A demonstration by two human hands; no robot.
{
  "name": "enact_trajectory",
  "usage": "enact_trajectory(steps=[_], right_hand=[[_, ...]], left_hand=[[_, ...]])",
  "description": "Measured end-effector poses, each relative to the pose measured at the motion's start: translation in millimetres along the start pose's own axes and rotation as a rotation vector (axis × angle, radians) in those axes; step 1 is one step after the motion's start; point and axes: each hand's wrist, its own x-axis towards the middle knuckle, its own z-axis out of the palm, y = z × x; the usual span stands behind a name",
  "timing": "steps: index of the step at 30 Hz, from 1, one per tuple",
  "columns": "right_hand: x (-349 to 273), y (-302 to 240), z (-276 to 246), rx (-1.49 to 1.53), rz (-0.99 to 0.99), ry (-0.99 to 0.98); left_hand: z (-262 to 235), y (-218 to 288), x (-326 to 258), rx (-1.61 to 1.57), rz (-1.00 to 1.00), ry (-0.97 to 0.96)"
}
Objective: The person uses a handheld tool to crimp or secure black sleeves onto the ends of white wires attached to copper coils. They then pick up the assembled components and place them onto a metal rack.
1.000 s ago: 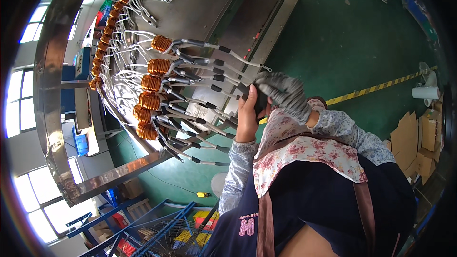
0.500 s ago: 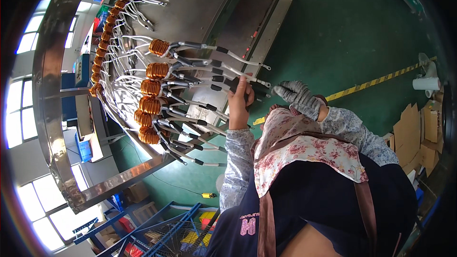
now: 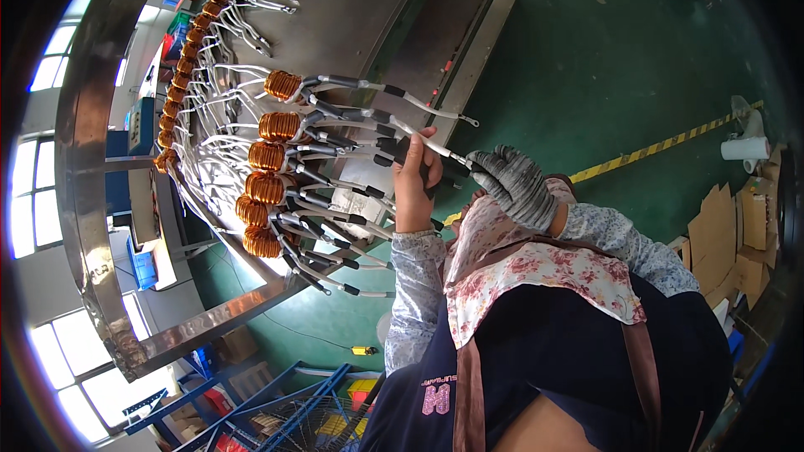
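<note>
A row of copper-wound coils (image 3: pixel 279 125) lies at the table's near edge, with white leads in black sleeving stretching to the right. My bare left hand (image 3: pixel 416 180) is closed, thumb up, around a bunch of these leads and black pieces; what exactly lies under its fingers is partly hidden. One white lead (image 3: pixel 435 146) passes above that thumb. Its metal-tipped end runs into my right hand (image 3: pixel 515 188), which wears a grey knit glove and pinches the tip between its fingers. Another lead with a ring terminal (image 3: pixel 475 122) sticks out freely beyond both hands.
A long line of more copper coils (image 3: pixel 186 63) runs along the left of the metal table (image 3: pixel 343 8). A steel frame bar (image 3: pixel 201 305) crosses the lower left. Blue racks (image 3: pixel 310 406) stand below. Cardboard (image 3: pixel 712 222) and a white roll (image 3: pixel 744 149) are at the right.
My right hand has moved slightly left and down and now pinches the lead's metal end, from which it was apart. My left hand has shifted a little left, still closed on the leads.
</note>
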Motion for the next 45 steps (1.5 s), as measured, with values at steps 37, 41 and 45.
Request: enact_trajectory(steps=[37,41,45], right_hand=[[35.6,5.1,41.1,1.958,1.111,-0.56],[39.2,13.6,37.4,1.339,0.785,-0.647],[57.0,-1.6,11.0,0.001,-0.093,-0.084]], left_hand=[[-14.9,9.2,-11.3,0.124,-0.021,0.001],[-9.9,4.6,-14.6,0.209,0.036,0.134],[-26.4,4.8,-17.7,1.16,0.452,0.33]])
